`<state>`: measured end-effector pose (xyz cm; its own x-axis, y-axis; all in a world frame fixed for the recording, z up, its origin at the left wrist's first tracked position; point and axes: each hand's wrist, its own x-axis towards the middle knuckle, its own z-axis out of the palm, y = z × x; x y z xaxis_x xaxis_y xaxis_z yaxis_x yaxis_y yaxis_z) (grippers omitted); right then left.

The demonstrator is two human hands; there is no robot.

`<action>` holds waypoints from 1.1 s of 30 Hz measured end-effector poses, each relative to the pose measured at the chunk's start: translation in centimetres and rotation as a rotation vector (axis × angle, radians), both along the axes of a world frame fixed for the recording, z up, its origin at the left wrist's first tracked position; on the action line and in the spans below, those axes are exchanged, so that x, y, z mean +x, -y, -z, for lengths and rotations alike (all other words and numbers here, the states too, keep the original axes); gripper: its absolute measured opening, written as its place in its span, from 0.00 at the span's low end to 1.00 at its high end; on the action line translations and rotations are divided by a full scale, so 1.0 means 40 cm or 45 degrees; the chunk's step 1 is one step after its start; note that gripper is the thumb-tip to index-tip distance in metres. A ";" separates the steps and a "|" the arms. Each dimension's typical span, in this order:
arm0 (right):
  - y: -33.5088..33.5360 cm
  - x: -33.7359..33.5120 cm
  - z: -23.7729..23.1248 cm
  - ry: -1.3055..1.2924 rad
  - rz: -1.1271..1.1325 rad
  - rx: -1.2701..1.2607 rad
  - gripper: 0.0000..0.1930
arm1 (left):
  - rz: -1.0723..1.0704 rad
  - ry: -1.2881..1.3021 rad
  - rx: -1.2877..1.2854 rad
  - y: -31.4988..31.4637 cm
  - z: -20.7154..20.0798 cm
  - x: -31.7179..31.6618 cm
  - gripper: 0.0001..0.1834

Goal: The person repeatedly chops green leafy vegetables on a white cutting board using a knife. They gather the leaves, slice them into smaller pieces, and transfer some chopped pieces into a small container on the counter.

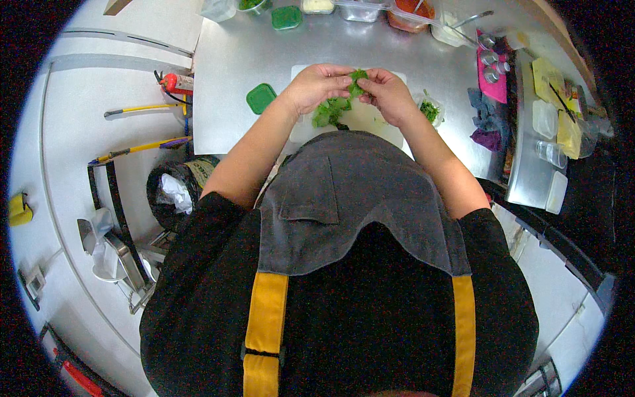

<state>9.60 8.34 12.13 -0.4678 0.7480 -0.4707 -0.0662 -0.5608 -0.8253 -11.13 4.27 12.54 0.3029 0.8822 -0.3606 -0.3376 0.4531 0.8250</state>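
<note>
Above a white cutting board (374, 122) my two hands meet over a green leafy herb (358, 82). My left hand (319, 88) pinches it from the left, fingers closed. From the right, my right hand (391, 98) grips the same leaves between thumb and fingers. More loose green leaves (325, 115) lie on the board under my left hand. A clear container of chopped greens (430, 110) stands just right of my right wrist. To the left of my left forearm, a green lid (261, 98) lies on the steel table (225, 79).
Along the table's far edge stand a green-lidded tub (286, 18), a container of red-orange food (409, 16) and other containers. At the right are a pink mat (493, 74) with small jars, and a dark cloth (486, 109). A lined bin (173, 193) is at the left.
</note>
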 end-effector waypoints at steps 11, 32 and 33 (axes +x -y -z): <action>-0.022 0.020 0.021 0.054 0.121 0.006 0.07 | 0.247 -1.040 0.294 -0.018 0.054 -0.012 0.18; 0.031 0.039 0.090 0.402 0.240 0.021 0.10 | -0.259 0.229 -0.180 0.028 0.046 0.060 0.05; 0.030 0.030 0.084 0.395 0.263 0.023 0.10 | -0.293 0.298 -0.192 0.030 0.035 0.074 0.04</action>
<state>10.78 7.12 8.78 -0.1429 0.8211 -0.5526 0.0782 -0.5472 -0.8333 -8.16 3.06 11.14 0.1924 0.8790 -0.4364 -0.6166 0.4542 0.6430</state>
